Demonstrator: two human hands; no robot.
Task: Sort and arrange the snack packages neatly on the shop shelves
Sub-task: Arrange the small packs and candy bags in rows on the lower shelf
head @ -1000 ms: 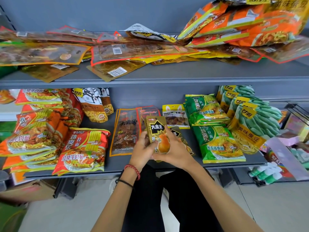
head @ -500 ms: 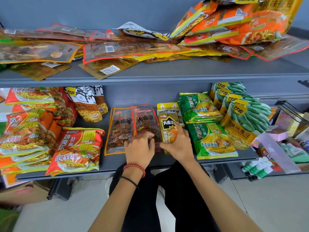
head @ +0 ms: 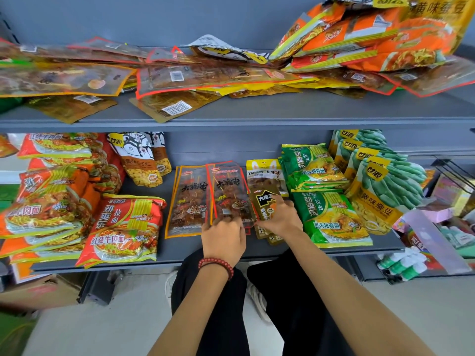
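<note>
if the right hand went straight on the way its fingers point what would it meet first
The right hand holds a small olive-brown foil packet; straight on, it would likely meet the yellow-topped pouch with rabbit ears first, though depth is unclear.

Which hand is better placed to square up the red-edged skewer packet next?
Left. The left hand touches the red-edged skewer packet at its near edge; the right hand holds the small brown packet.
</note>
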